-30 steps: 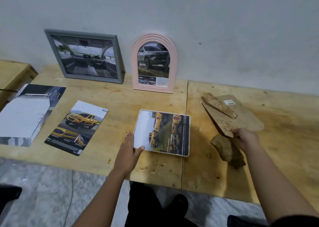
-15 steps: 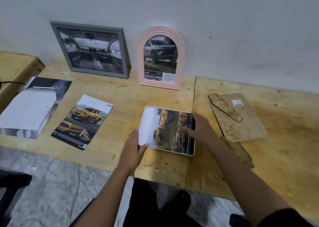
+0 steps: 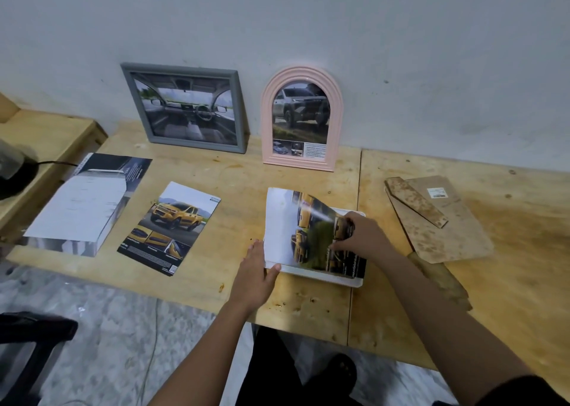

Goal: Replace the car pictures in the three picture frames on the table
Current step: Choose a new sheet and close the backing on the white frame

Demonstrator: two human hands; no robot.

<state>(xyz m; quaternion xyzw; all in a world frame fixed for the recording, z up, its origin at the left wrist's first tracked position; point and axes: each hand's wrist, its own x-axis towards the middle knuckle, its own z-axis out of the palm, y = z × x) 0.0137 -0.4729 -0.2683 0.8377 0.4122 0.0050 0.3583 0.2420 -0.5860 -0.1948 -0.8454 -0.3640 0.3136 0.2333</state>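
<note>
A white frame (image 3: 327,277) lies flat on the wooden table (image 3: 234,189) in front of me. In it lies a picture of yellow cars (image 3: 303,230). My right hand (image 3: 357,236) pinches that picture's right side and lifts it, so the sheet bows upward. My left hand (image 3: 256,270) rests on the frame's lower left corner, thumb on the edge. A grey frame (image 3: 188,106) with a car-interior picture and a pink arched frame (image 3: 300,119) with a grey car picture lean upright against the wall. A loose yellow-car picture (image 3: 172,226) lies to the left.
A folded brochure (image 3: 89,202) lies at the far left of the table. A brown backing board with its stand (image 3: 438,220) lies to the right, and a second brown piece (image 3: 441,279) sits near my right forearm. A dark object with a cable (image 3: 12,171) sits on the left bench.
My right hand left the brown backing pieces, came over to the white frame, and now lifts the picture's right side. My left hand has stayed at the frame's lower left corner.
</note>
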